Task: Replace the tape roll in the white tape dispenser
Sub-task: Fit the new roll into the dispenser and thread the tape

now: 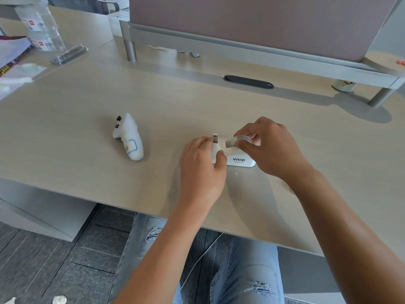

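A white tape dispenser (238, 160) marked VIVID stands on the light wooden desk (87, 102), just right of centre. My left hand (202, 165) grips its left end, by the cutter, thumb on the front face. My right hand (270, 145) pinches a clear tape roll (237, 141) at the top of the dispenser's cradle; my fingers hide the roll's right half. I cannot tell whether the roll rests in the cradle or hovers just over it.
A white handheld controller (129, 137) lies on the desk to the left. At the far left stand a clear water bottle (42, 27), a clear case (69, 54) and a book (12, 53). A partition on metal legs (252, 23) and a cable slot (248, 81) line the back.
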The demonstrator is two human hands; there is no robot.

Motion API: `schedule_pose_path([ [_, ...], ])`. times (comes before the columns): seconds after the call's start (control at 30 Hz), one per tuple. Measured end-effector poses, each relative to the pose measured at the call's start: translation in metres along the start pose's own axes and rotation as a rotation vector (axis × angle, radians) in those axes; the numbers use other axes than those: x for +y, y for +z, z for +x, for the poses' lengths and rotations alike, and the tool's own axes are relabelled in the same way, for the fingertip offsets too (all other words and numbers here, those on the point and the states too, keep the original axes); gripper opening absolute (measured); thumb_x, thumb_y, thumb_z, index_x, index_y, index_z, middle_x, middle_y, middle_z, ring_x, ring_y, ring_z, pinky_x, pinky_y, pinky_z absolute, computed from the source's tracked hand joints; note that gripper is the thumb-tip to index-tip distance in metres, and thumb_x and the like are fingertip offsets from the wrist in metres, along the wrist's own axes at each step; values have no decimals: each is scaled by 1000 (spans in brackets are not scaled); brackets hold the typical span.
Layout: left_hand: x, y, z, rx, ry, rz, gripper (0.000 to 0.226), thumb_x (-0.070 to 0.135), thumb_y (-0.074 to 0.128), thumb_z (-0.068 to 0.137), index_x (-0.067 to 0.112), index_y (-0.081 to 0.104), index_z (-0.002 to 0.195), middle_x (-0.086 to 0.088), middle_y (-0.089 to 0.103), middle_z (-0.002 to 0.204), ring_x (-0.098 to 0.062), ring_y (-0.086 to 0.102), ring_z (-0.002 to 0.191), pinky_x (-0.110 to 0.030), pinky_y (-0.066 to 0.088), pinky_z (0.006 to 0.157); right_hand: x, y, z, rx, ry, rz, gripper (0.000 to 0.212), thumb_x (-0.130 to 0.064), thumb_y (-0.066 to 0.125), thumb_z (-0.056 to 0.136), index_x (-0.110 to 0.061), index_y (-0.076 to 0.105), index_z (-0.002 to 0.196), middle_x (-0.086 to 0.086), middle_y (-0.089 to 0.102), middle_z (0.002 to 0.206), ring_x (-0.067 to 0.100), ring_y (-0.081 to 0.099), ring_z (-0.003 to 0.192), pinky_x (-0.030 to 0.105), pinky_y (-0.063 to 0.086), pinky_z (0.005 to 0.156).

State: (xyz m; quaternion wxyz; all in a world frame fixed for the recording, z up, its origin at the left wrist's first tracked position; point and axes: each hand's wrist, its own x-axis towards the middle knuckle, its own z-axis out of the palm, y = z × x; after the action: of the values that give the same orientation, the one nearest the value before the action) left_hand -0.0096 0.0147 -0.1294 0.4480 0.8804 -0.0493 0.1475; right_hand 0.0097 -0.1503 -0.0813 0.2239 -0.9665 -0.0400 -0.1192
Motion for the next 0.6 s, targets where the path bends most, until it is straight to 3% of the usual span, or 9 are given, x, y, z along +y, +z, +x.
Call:
schedule_pose_path([
  [0.07, -1, -1, 2, 0, -16, -15, 34, 19, 56, 93, 6, 72, 121, -6, 69, 125, -26, 56, 122, -36, 44, 107, 0, 0, 0, -1, -2, -3, 16, -39, 68, 93, -38, 77, 106, -5, 64, 102, 18, 67, 93, 40, 55, 82],
  [0.27, -1, -4, 10, -16, -43, -13, 38, 23, 46, 89, 3, 76, 102, -13, 68, 122, -31, 56, 124, -51, 43, 108, -1, 4, -1, 26, -15, -1, 17, -35, 69, 93, -35, 79, 107, -3, 65, 103, 19, 67, 92, 38, 54, 82],
  [0.6, 10, 10, -6, 18, -27, 132, 38, 22, 53, 88, 1, 64, 117, -14, 66, 120, -41, 54, 130, -56, 43, 107, 1, 24, -16, 187, 19, 98, 23, -27, 68, 94, -24, 79, 114, 3, 62, 110, 28, 66, 97, 43, 57, 85],
])
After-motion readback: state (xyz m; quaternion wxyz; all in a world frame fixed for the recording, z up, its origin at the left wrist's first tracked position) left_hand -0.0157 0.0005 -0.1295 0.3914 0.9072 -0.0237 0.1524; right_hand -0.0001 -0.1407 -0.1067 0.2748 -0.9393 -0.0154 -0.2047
